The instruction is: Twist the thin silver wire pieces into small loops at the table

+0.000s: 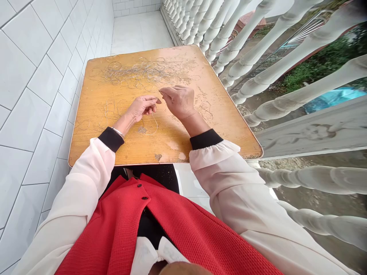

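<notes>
My left hand (145,107) is closed in a pinch over the table, holding a thin pale strand (156,124). The strand hangs below the fingers and curves back across the tabletop; whether it is thread or fine wire I cannot tell. Close beside it, my right hand (180,101) has its thumb and fingers pressed together, fingertips pointing towards the left hand. What they grip, if anything, is too fine to make out. Beyond both hands lies a loose, tangled pile of thin strands (140,71). Several single strands (106,110) lie left of my left hand.
The wooden table (197,147) has worn, peeling patches and stands right before my lap. A white tiled wall (37,103) runs along the left. White balusters (243,63) line the right side, with greenery (318,63) and a blue sheet (334,98) outside.
</notes>
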